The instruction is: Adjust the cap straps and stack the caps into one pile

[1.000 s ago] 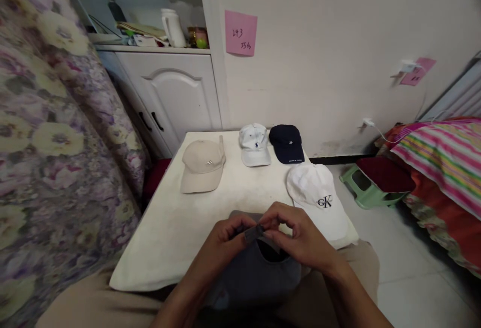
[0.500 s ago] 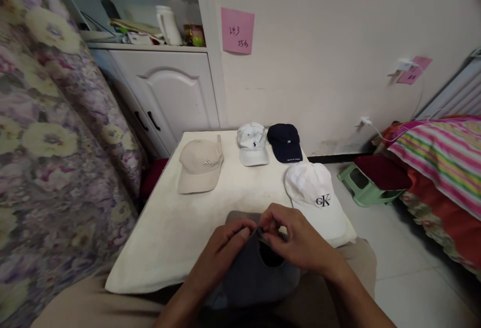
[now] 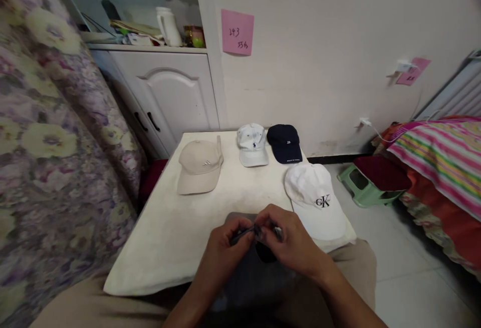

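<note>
A dark grey cap [image 3: 250,280] lies at the front edge of the table, partly over my lap, with its dark back opening toward me. My left hand [image 3: 229,245] pinches one end of its back strap between thumb and fingers. Facing it, my right hand [image 3: 285,235] is closed on the strap's other end, close to the dark fastener. The fingertips of both hands nearly meet there and hide most of the strap. Just beyond my right hand sits a white cap [image 3: 313,200] with black letters on its front.
On the cream-covered table [image 3: 165,238] stand a beige cap [image 3: 201,165], a small pale cap [image 3: 252,143] and a navy cap [image 3: 284,142]. A floral curtain [image 3: 48,142] hangs at left. A green stool [image 3: 363,190] and a striped bed [image 3: 443,152] are at right.
My left hand has turned slightly and now has a strap end raised between its fingers. Both hands stay close together at the grey cap's back opening. The other caps lie as before.
</note>
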Motion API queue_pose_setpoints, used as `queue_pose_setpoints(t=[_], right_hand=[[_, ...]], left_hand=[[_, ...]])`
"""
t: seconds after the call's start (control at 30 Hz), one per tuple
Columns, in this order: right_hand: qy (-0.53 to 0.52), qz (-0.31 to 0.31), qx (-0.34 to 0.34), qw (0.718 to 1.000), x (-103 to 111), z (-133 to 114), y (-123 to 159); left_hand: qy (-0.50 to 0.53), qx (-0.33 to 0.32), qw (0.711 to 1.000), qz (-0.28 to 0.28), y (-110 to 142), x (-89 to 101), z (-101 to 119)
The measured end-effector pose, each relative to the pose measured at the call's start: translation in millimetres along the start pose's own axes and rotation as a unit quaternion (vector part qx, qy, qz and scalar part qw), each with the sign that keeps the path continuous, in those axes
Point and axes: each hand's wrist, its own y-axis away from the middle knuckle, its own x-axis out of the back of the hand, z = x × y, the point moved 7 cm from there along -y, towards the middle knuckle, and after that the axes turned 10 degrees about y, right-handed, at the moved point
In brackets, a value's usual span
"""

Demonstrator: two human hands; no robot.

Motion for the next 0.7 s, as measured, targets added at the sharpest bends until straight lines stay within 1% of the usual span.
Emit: queue_pose_setpoints(t=[0.1,0.2,0.3,0.47,0.57,0.7], right_hand=[[-0.012,0.036,0.0,0.999,3.2,-1.2,1.8],[-0.013,0.067,-0.016,0.998,4.0,0.3,2.7],[-0.031,0.068,-0.055,0.996,0.3,7.6,2.3],[-0.078,0.039,-0.109,0.99,-6.7,19.3,2.1],[-0.071,0.044,-0.109,0.991,-7.0,20.3,2.3],[-0.05,0.077,-0.095,0.991,-5.8,18.8,2.5]], left_hand=[[-0.011,-0.016,1.0,0.005,-0.1,0.9,5.0],[-0.052,-0.047,0.997,0.014,0.3,-0.7,11.1],[-0.103,-0.085,0.991,0.034,1.9,-2.1,16.4],[-0.148,-0.124,0.98,0.049,5.1,-4.2,18.1],[-0.151,-0.137,0.978,0.045,5.3,-5.6,16.8],[-0.145,-0.124,0.981,0.03,3.2,-6.5,13.2]])
